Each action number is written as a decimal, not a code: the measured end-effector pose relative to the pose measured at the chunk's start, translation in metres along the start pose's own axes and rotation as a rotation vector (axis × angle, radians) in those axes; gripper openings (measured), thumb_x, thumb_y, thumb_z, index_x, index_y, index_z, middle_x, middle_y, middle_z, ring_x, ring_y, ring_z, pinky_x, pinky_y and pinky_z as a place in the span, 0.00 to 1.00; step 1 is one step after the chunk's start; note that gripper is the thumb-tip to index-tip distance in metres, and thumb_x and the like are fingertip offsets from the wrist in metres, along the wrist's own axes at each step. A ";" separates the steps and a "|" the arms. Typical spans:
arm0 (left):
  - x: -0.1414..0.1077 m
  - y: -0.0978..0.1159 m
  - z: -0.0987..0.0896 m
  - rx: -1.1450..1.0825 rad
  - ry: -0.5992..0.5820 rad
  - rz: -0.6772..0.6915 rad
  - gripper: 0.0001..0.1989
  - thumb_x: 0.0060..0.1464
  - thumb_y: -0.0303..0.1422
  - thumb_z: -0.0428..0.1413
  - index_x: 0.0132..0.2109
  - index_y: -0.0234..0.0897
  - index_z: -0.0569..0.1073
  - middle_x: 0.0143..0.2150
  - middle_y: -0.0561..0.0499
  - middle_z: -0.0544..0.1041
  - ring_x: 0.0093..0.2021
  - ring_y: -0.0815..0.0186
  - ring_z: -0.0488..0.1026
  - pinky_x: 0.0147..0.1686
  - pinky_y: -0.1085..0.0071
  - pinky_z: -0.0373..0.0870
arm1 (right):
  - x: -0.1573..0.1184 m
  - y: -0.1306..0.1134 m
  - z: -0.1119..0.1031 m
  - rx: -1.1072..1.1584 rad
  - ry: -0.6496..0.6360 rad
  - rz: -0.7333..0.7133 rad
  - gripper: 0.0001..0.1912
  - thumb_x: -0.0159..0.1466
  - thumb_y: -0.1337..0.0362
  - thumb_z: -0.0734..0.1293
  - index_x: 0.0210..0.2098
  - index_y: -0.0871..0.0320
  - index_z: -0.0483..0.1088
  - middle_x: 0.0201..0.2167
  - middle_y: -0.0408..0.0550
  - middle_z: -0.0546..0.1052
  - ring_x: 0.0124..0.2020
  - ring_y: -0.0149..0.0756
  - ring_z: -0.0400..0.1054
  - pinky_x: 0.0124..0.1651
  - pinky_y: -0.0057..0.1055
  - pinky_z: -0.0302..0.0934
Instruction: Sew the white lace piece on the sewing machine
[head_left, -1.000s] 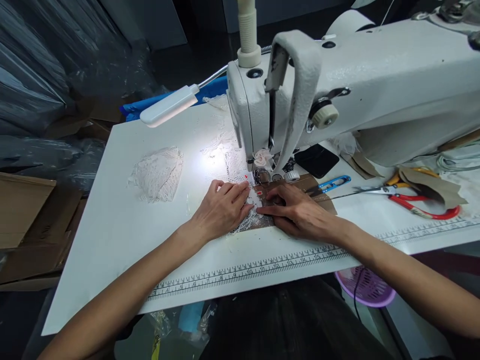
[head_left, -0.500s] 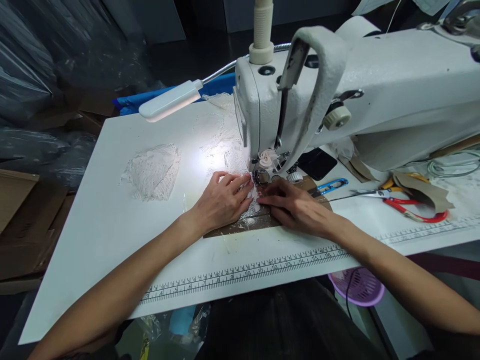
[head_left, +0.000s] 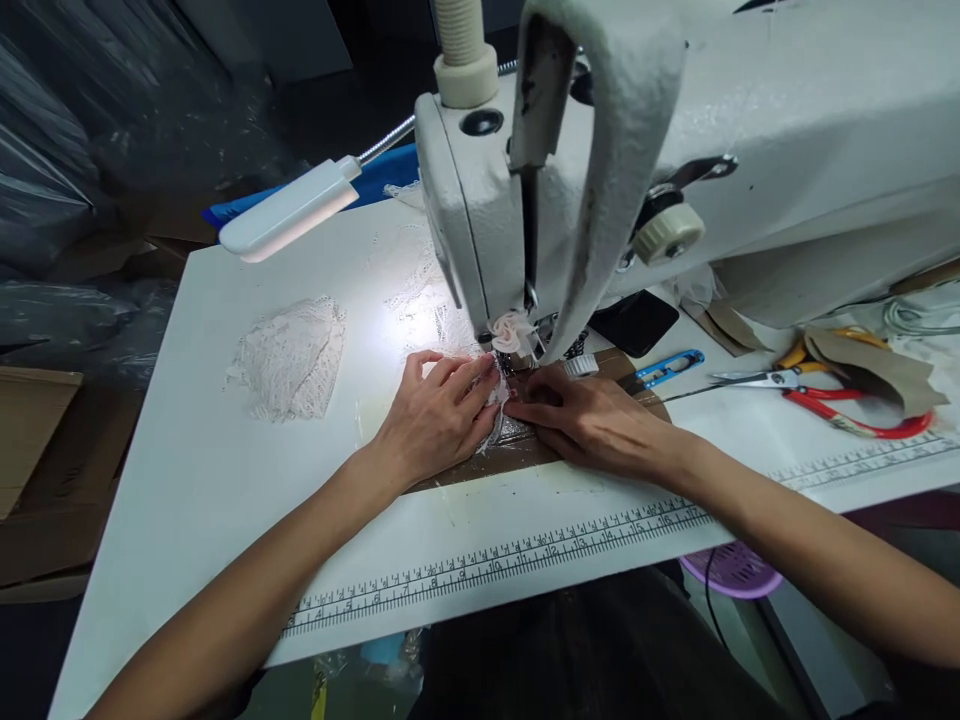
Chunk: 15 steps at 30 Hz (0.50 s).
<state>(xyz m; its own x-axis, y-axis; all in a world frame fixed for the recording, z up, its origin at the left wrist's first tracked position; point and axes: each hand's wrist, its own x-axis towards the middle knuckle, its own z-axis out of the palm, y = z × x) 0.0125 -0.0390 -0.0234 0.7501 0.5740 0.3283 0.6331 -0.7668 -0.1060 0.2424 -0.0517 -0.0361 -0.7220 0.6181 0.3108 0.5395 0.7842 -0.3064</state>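
A piece of white lace (head_left: 493, 400) lies beneath the presser area of the white sewing machine (head_left: 465, 200). My left hand (head_left: 442, 410) has its bent fingers closed on the lace from the left, fingertips just in front of the needle area. From the right, my right hand (head_left: 600, 420) pinches the lace's edge between thumb and forefinger; its other fingers curl on the brown machine plate (head_left: 502, 462). A pale gathered fabric rosette (head_left: 512, 331) sits on the machine above the hands. The needle tip is hard to make out.
A folded lace pile (head_left: 289, 357) rests on the white table at left. Blue thread snips (head_left: 667, 368), red-handled scissors (head_left: 855, 412) and a black phone (head_left: 636, 322) lie to the right. A white lamp (head_left: 289, 210) lights the lace. A printed ruler (head_left: 487, 565) runs along the front edge.
The camera view has moved closer to the machine, which looks larger and further left. Both hands stay at the lace, with slightly more of its edge showing between them.
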 end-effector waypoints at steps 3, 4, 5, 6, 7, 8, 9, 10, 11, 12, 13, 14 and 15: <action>0.001 0.000 -0.001 0.014 -0.001 0.005 0.14 0.60 0.32 0.52 0.52 0.35 0.72 0.54 0.44 0.74 0.43 0.57 0.72 0.45 0.55 0.63 | 0.001 -0.001 0.001 -0.063 -0.027 0.012 0.17 0.66 0.69 0.59 0.52 0.56 0.71 0.45 0.56 0.68 0.40 0.39 0.63 0.39 0.34 0.63; 0.001 0.001 -0.001 0.013 -0.003 0.006 0.14 0.60 0.32 0.52 0.52 0.35 0.72 0.53 0.44 0.75 0.44 0.57 0.72 0.45 0.55 0.63 | 0.001 -0.001 0.002 -0.076 -0.036 0.014 0.17 0.66 0.69 0.60 0.52 0.56 0.71 0.45 0.56 0.67 0.40 0.38 0.63 0.39 0.34 0.63; 0.001 0.001 -0.002 0.011 -0.003 0.006 0.14 0.60 0.32 0.52 0.52 0.35 0.72 0.53 0.45 0.75 0.44 0.57 0.72 0.46 0.55 0.64 | 0.001 -0.001 0.003 -0.085 -0.044 0.017 0.16 0.66 0.69 0.60 0.51 0.55 0.71 0.45 0.56 0.68 0.39 0.38 0.63 0.38 0.33 0.62; 0.001 0.001 -0.002 0.008 -0.002 0.003 0.14 0.60 0.32 0.52 0.52 0.35 0.72 0.52 0.45 0.76 0.44 0.57 0.72 0.46 0.54 0.64 | 0.000 0.000 0.003 -0.089 -0.049 0.020 0.16 0.66 0.69 0.60 0.51 0.55 0.71 0.44 0.56 0.68 0.39 0.38 0.63 0.38 0.33 0.61; 0.002 0.001 -0.002 0.006 0.002 0.001 0.14 0.59 0.32 0.53 0.52 0.35 0.72 0.51 0.45 0.76 0.45 0.56 0.72 0.46 0.54 0.65 | 0.000 0.000 0.004 -0.092 -0.050 0.021 0.16 0.66 0.69 0.60 0.50 0.55 0.71 0.43 0.56 0.68 0.38 0.38 0.62 0.37 0.33 0.61; 0.002 0.001 -0.002 0.005 0.007 -0.001 0.14 0.59 0.32 0.53 0.52 0.35 0.72 0.51 0.45 0.76 0.45 0.56 0.72 0.46 0.54 0.65 | 0.000 0.000 0.005 -0.092 -0.047 0.020 0.16 0.66 0.70 0.60 0.50 0.55 0.71 0.43 0.55 0.68 0.38 0.38 0.62 0.37 0.32 0.60; 0.002 0.001 -0.001 0.005 0.011 -0.002 0.14 0.59 0.32 0.53 0.51 0.35 0.72 0.50 0.45 0.77 0.45 0.56 0.72 0.47 0.54 0.66 | 0.000 0.001 0.005 -0.093 -0.041 0.017 0.16 0.65 0.70 0.60 0.51 0.55 0.71 0.43 0.55 0.68 0.38 0.38 0.62 0.37 0.32 0.60; 0.002 0.000 -0.001 0.002 0.015 -0.002 0.13 0.59 0.32 0.53 0.51 0.35 0.72 0.50 0.45 0.77 0.45 0.56 0.72 0.47 0.54 0.66 | -0.001 0.001 0.005 -0.094 -0.033 0.013 0.16 0.65 0.70 0.60 0.51 0.56 0.71 0.42 0.55 0.68 0.38 0.38 0.62 0.37 0.32 0.60; 0.002 -0.001 0.000 -0.005 0.015 -0.001 0.13 0.60 0.32 0.53 0.51 0.35 0.72 0.50 0.46 0.77 0.46 0.56 0.72 0.47 0.53 0.67 | 0.000 0.001 0.006 -0.095 -0.025 0.012 0.17 0.65 0.70 0.60 0.51 0.56 0.71 0.42 0.55 0.68 0.38 0.38 0.62 0.37 0.32 0.59; 0.002 -0.002 0.001 -0.017 0.014 -0.001 0.13 0.60 0.32 0.53 0.51 0.36 0.72 0.50 0.46 0.77 0.46 0.56 0.73 0.46 0.53 0.67 | 0.000 0.000 0.005 -0.098 -0.018 0.014 0.17 0.65 0.71 0.59 0.51 0.56 0.71 0.42 0.55 0.68 0.38 0.38 0.62 0.37 0.32 0.59; 0.002 -0.003 0.001 -0.034 0.012 -0.002 0.13 0.60 0.32 0.53 0.51 0.36 0.72 0.50 0.46 0.77 0.47 0.55 0.72 0.46 0.53 0.68 | 0.000 0.000 0.005 -0.101 -0.013 0.018 0.16 0.65 0.71 0.59 0.50 0.57 0.71 0.42 0.55 0.68 0.38 0.38 0.62 0.38 0.32 0.59; 0.002 -0.004 0.002 -0.053 0.010 -0.004 0.13 0.60 0.32 0.53 0.51 0.36 0.71 0.50 0.46 0.77 0.48 0.55 0.72 0.46 0.53 0.68 | 0.001 -0.001 0.005 -0.106 -0.011 0.024 0.16 0.65 0.71 0.59 0.50 0.57 0.71 0.41 0.55 0.68 0.38 0.38 0.62 0.38 0.32 0.59; 0.002 -0.005 0.002 -0.070 0.007 -0.007 0.14 0.60 0.32 0.53 0.52 0.36 0.71 0.50 0.45 0.77 0.49 0.54 0.72 0.46 0.52 0.69 | 0.001 -0.002 0.004 -0.112 -0.013 0.029 0.16 0.65 0.71 0.59 0.49 0.57 0.71 0.40 0.55 0.68 0.37 0.37 0.62 0.38 0.32 0.58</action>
<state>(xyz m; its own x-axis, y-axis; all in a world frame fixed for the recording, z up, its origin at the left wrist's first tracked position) 0.0115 -0.0332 -0.0242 0.7444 0.5772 0.3357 0.6230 -0.7813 -0.0382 0.2386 -0.0527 -0.0385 -0.7104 0.6406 0.2914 0.6049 0.7674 -0.2124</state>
